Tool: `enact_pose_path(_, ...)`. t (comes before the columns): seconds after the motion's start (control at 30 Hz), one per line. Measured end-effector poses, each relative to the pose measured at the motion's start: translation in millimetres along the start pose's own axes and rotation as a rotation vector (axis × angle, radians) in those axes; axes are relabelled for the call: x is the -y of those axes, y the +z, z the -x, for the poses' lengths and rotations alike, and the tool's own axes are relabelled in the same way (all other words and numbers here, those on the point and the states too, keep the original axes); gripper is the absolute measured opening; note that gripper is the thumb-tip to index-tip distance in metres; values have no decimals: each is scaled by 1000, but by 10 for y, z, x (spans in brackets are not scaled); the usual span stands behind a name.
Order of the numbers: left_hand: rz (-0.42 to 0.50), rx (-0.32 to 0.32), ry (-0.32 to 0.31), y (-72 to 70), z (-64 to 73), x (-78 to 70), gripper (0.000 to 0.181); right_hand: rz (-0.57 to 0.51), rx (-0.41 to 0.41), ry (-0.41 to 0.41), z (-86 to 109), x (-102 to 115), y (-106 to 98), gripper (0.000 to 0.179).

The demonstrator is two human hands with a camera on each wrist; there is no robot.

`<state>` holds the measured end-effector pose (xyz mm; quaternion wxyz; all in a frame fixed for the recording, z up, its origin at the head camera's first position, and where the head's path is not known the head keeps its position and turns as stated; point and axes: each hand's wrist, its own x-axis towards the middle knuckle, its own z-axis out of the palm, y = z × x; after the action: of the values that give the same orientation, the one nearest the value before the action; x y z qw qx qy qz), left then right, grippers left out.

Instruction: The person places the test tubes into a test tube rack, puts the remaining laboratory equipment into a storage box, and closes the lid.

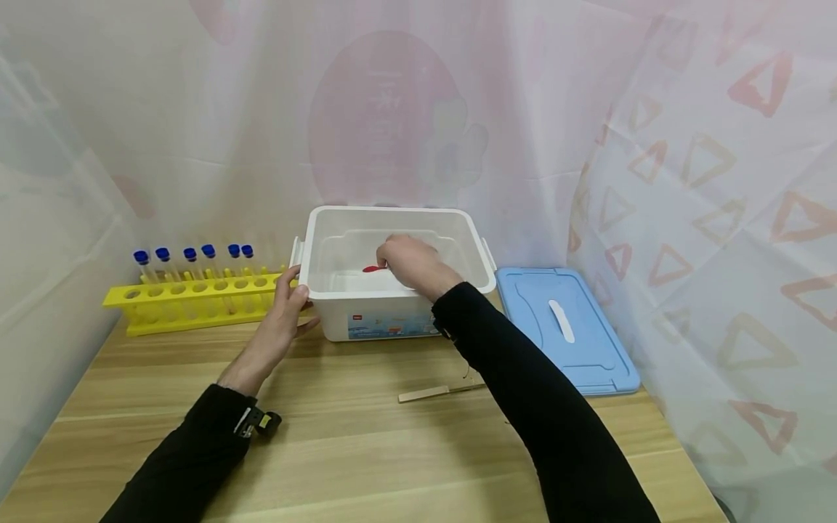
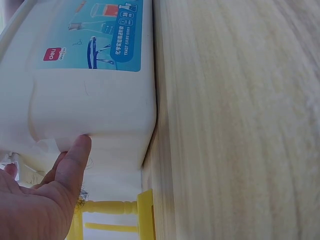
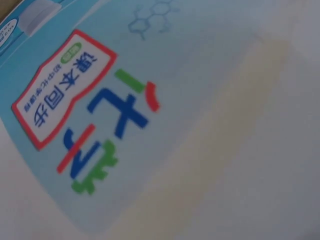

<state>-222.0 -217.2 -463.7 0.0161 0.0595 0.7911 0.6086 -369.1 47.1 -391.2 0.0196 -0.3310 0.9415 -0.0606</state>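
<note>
A white plastic box (image 1: 366, 296) without its lid stands at the back of the table, a blue printed label (image 2: 107, 37) on its front. My left hand (image 1: 282, 316) rests against the box's left end; in the left wrist view one straight finger (image 2: 75, 160) touches the wall near the corner. My right hand (image 1: 412, 263) reaches over the front rim into the box. Its fingers pinch a small red object (image 1: 373, 269), mostly hidden by the hand, so I cannot tell its kind. The right wrist view shows only the box's label (image 3: 115, 100) close up.
Left of the box stands a yellow test tube rack (image 1: 196, 327) holding several blue-capped tubes (image 1: 189, 256). To the right lies a blue lid (image 1: 530, 305) with a white handle. A flat beige-handled tool (image 1: 425, 394) lies in front, partly covered by the right sleeve.
</note>
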Motion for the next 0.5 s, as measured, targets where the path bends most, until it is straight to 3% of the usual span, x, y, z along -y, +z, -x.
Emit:
enact_pose_path(0.1, 0, 1, 4, -1, -3, 5, 73, -23, 32, 0, -41, -43, 50, 31)
enact_pose_path(0.2, -5, 0, 9, -2, -7, 13, 72, -21, 87, 13, 85, 92, -95, 33)
enact_pose_path(0.5, 5, 0, 13, -1, -25, 23, 72, 5, 191, 0, 226, 154, -175, 39)
